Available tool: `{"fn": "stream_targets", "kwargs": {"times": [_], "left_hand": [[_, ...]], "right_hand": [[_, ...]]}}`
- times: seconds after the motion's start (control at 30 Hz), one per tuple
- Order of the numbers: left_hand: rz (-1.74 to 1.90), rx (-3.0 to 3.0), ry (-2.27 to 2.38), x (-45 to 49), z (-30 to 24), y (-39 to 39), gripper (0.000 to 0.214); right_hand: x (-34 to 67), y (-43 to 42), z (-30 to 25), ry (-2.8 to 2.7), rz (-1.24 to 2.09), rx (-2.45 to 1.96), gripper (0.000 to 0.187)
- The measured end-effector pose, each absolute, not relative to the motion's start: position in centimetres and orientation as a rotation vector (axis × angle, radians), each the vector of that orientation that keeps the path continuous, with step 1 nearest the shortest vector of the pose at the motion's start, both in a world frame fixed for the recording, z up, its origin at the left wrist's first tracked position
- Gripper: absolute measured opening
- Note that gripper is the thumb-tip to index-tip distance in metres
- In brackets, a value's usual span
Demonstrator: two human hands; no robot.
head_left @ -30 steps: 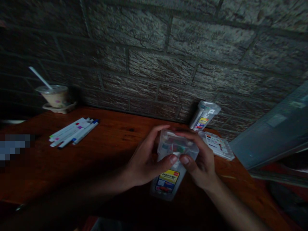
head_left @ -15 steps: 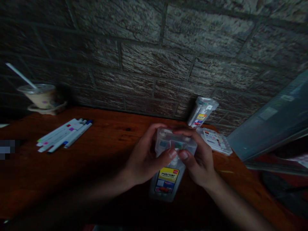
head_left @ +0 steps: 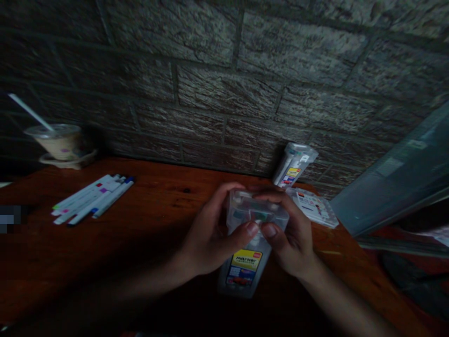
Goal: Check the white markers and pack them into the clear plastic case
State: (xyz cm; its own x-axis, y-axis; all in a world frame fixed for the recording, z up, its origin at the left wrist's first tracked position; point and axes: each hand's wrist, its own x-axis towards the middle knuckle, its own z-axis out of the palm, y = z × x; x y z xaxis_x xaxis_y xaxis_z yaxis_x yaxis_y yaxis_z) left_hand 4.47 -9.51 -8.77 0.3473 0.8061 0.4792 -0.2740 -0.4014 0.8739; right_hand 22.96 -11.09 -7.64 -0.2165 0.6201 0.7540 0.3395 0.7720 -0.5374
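A clear plastic marker case point(head_left: 242, 274) with a yellow and blue label stands upright in front of me. My left hand point(head_left: 213, 234) wraps round its upper left side, and my right hand point(head_left: 291, 229) grips the upper right side. Both thumbs press close together at the front, just below the rim of the lid. Fingers of both hands curl behind the top, partly hidden. Something greenish shows through the plastic under the lid.
Several white markers point(head_left: 94, 199) lie on the wooden table point(head_left: 161, 201) at left. Behind them a drink cup with a straw point(head_left: 58, 140) sits in a holder. A second marker case point(head_left: 293, 164) and a flat clear case point(head_left: 314, 206) are at right, near the brick wall point(head_left: 203, 89).
Almost nothing differs. Both hands keep their hold on the marker case, thumbs still at the front; the case appears very slightly lower in view.
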Motion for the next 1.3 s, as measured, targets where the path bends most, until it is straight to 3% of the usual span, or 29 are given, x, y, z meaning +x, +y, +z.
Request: {"fn": "stream_targets", "kwargs": {"times": [0.4,0.67,0.93,1.07,1.3], "left_hand": [[1.246,1.552,0.46,4.4,-9.2,-8.9,0.054],[1.238,1.502,0.516,4.5,-9.7,-8.5,0.055],[1.189,1.506,0.587,4.1,-8.2,-8.8,0.045],[1.188,1.574,0.57,4.1,-7.5,-9.2,0.043],[1.195,1.789,0.605,3.8,-7.2,-9.6,0.05]], "right_hand": [[23.0,-10.9,-7.8,-1.814,0.364,-0.771,0.027],[23.2,-10.2,-9.4,-1.723,0.742,-0.789,0.06],[22.2,-10.6,-8.5,-1.714,0.667,-0.726,0.044],[21.8,-11.0,-8.0,-1.697,0.556,-0.769,0.045],[21.9,-11.4,-7.6,-1.639,0.681,-0.714,0.051]]}}
